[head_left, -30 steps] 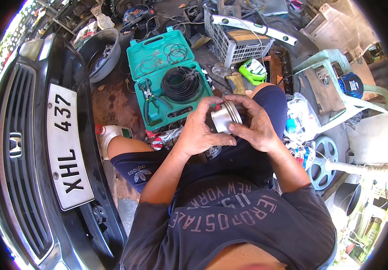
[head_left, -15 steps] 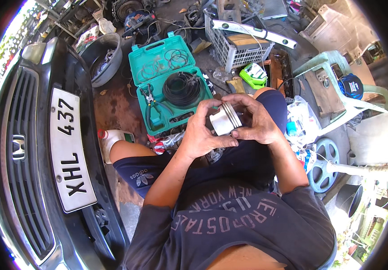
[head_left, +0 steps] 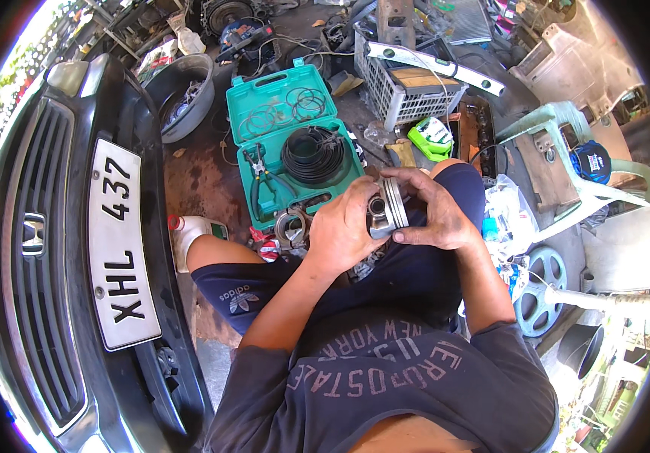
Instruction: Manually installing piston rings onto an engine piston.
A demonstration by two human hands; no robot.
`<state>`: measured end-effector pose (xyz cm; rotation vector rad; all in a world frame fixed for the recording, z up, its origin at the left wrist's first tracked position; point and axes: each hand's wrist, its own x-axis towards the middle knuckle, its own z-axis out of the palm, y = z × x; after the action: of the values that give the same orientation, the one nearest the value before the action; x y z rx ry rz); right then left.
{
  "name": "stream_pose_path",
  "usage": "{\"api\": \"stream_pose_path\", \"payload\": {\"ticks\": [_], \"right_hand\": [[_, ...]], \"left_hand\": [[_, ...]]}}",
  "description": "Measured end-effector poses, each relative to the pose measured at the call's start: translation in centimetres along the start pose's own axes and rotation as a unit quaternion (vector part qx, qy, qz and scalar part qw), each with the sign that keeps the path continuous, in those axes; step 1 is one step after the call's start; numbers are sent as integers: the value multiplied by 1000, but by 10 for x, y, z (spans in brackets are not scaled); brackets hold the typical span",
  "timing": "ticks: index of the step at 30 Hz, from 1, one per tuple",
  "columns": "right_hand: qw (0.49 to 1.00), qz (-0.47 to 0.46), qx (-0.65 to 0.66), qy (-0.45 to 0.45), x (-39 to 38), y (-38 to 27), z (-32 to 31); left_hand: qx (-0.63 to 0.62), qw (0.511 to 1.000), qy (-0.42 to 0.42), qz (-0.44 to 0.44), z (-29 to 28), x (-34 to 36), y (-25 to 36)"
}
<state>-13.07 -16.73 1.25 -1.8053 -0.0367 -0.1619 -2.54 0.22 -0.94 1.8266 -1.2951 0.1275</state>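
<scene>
Between my two hands, over my lap, I hold a metal piston with ring grooves round its crown end and a round pin hole in its side. My left hand is closed round the skirt side. The fingers and thumb of my right hand grip the grooved crown end. A ring-shaped metal end like that of a connecting rod shows left of my left hand; the hand hides whether it joins the piston. Just beyond lies an open teal tool case with pliers and a coil of black bands.
A car bumper with a grille stands close on my left. Behind the case are a grey basin and a grey crate with a spirit level across it. A pale green plastic chair and a blue wheel are at right.
The piston has been turned in my hands, so its pin hole now faces up and the grooved end points right. The ring-shaped metal end has come into sight at the left.
</scene>
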Motion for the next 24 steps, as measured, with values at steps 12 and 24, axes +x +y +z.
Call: {"api": "stream_pose_path", "payload": {"ticks": [12,24], "right_hand": [[996,-74,15,39,1,16,8],[976,36,188,104,9,11,11]], "left_hand": [[118,987,34,100,5,-5,-13],[-651,697,8,-302,1,14,-20]]}}
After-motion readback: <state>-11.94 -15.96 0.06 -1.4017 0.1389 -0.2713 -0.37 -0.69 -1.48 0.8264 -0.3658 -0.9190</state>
